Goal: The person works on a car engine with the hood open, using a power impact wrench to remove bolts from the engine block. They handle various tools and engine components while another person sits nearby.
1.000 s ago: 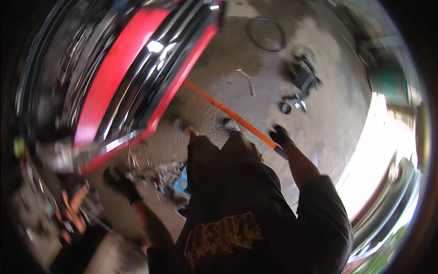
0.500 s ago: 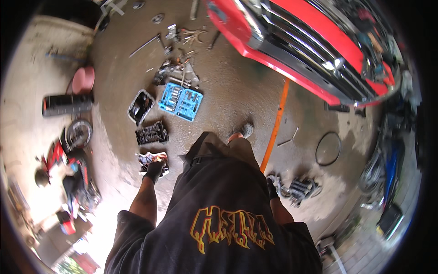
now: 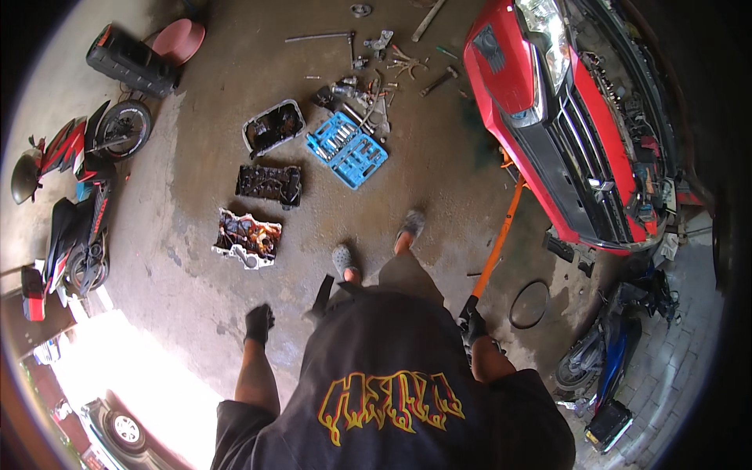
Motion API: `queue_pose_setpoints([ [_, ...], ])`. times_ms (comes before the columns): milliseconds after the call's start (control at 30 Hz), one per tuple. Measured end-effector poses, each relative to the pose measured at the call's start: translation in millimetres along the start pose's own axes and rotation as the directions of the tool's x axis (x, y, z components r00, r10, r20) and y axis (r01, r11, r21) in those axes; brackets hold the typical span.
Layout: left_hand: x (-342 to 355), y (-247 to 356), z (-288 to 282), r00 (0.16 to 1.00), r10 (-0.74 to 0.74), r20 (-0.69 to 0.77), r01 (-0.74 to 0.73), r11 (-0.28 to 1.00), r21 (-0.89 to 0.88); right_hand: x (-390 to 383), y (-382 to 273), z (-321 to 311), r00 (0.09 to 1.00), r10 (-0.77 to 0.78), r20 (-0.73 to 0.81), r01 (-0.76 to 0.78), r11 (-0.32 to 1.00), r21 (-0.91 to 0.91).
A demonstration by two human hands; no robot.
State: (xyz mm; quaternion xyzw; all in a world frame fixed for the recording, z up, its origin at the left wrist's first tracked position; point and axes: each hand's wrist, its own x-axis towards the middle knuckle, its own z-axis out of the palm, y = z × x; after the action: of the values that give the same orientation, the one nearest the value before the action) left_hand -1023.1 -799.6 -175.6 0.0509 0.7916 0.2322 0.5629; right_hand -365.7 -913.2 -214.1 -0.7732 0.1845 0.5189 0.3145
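Right hand (image 3: 473, 323) closed on the orange bar (image 3: 498, 239), to the right of the blue tool case (image 3: 364, 168)

Nearest the person, both hands wear dark gloves. The right hand, nearer than the tool case and to its right, is wrapped around the dark end of the orange bar. The left hand (image 3: 258, 323), nearer than the case and to its left, shows nothing in it; how tightly its fingers are bent I cannot tell. Grey clogs (image 3: 343, 258) stand just nearer than the case. The bar slants away on the case's right, toward the front of the red car (image 3: 564, 157); whether it touches the car I cannot tell. A black ring (image 3: 529, 305) lies nearer than the case, well to its right. Left of the case, nearest first, lie a pale metal casting (image 3: 249, 237) with a reddish-brown inside, a dark casting (image 3: 269, 184) and a dark pan (image 3: 272, 129). Beyond the open case are loose metal parts (image 3: 360, 94) and a hammer (image 3: 439, 82). Farthest, beyond it to the left, sits a pink basin (image 3: 180, 42)
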Motion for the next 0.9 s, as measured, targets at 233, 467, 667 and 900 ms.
queue_pose_setpoints([
  [233,8.5,-93.1,-88.7,0.978,-0.198,-0.063,0.182,0.963,-0.199,-50.3,-33.5,21.3,0.980,-0.138,0.145,0.137,0.990,0.018],
  [467,23.9,-81.9,-21.7,0.993,-0.105,0.052,0.114,0.971,-0.210,-89.3,-111.1,91.6,0.943,-0.116,0.313,0.186,0.961,-0.206],
  [667,53.4,-35.7,8.7,0.955,0.004,0.298,0.081,0.959,-0.273,-76.3,-138.3,85.0,0.793,-0.265,0.548,0.376,0.921,-0.099],
  [900,71.1,17.8,5.9,0.944,0.118,0.309,-0.115,0.993,-0.027,-41.7,-108.4,67.6,0.822,-0.463,0.332,0.543,0.813,-0.211],
])
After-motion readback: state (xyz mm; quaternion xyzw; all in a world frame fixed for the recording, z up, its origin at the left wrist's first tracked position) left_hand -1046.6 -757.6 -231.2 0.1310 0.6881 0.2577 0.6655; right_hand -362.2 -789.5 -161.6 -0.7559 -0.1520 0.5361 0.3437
